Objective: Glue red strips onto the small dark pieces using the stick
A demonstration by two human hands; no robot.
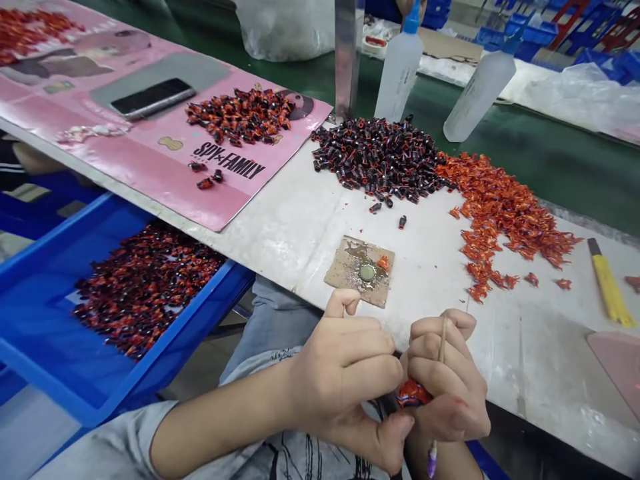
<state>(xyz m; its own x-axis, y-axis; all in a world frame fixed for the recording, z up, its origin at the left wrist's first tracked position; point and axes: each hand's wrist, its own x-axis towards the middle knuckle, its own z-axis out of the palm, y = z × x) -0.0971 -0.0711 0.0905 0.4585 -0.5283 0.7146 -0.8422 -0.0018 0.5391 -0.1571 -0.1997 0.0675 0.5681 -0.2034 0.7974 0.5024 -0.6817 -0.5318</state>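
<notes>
Have red-orange and black piece (413,394) pinched between left hand (345,367) and right hand (445,373) near tabletop (280,233) edge, with purple-tipped stick (442,343) also gripped in right; read "SPY×FAMILY" on pink mat (185,193), can't read bottle labels (400,77).

Cardboard (343,272) before pile (381,160), bottles (397,77) behind, phone (153,98) on mat (165,183), parts (145,293) in tray (40,313)
</notes>
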